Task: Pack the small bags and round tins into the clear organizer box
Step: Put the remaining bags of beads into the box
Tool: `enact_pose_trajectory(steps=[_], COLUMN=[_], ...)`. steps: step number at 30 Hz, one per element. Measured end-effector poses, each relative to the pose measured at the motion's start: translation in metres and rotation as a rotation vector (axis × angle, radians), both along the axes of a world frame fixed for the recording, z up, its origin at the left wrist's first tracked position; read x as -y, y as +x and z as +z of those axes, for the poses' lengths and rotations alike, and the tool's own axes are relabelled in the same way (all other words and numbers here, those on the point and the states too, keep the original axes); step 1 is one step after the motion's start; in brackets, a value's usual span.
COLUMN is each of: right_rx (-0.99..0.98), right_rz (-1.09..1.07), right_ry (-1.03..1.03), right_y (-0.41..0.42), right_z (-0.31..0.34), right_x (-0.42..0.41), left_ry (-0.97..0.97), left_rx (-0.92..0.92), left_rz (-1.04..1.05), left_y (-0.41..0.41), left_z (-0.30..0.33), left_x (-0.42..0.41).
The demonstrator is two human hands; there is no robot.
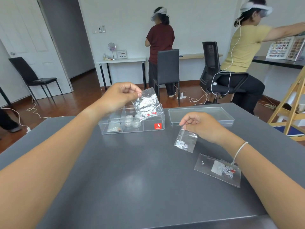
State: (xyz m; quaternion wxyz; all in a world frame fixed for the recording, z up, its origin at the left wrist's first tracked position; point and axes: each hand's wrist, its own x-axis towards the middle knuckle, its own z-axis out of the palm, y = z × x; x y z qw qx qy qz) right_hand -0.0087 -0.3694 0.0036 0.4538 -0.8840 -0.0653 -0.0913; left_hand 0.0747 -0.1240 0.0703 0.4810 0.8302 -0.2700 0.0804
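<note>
Our left hand [118,95] pinches a crinkled bag [146,104] above the organizer box [132,119] near the table's [132,179] far edge; our right hand [200,125] pinches a bead bag [185,141].

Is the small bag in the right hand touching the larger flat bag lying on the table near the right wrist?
Apart. The head view shows the small bag hanging from the right hand, with bare table visible between it and the flat bag.

Two people [160,43] stand behind black chairs [168,66].

Dark grey table [132,171], clear organizer box [115,119] with red sticker [158,126], clear bag [185,141] of seemingly white beads
</note>
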Motion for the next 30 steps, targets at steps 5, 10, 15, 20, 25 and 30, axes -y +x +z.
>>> enact_pose_trajectory(steps=[5,10,15,20,25,30], right_rx=[0.035,0.046,0.050,0.048,0.044,0.045], right_rz=[-0.007,0.015,0.028,0.039,0.039,0.047], right_ry=[0.019,0.019,0.016,0.004,0.000,-0.031], right_y=[-0.001,-0.001,-0.001,-0.002,-0.002,-0.003], right_z=[0.002,0.003,0.003,0.003,0.003,0.003], right_x=[0.000,-0.002,-0.002,-0.003,-0.005,-0.004], left_ry=[0.119,0.229,0.309,0.404,0.435,0.416], left_rx=[0.034,0.012,-0.019,-0.024,-0.037,-0.028], left_rz=[0.125,0.157,0.142,0.137,0.142,0.193], left_y=[0.024,0.042,0.052,0.057,0.062,0.064], left_z=[0.007,0.005,-0.004,-0.014,-0.024,-0.034], left_x=[0.015,0.023,0.033,0.040,0.045,0.050])
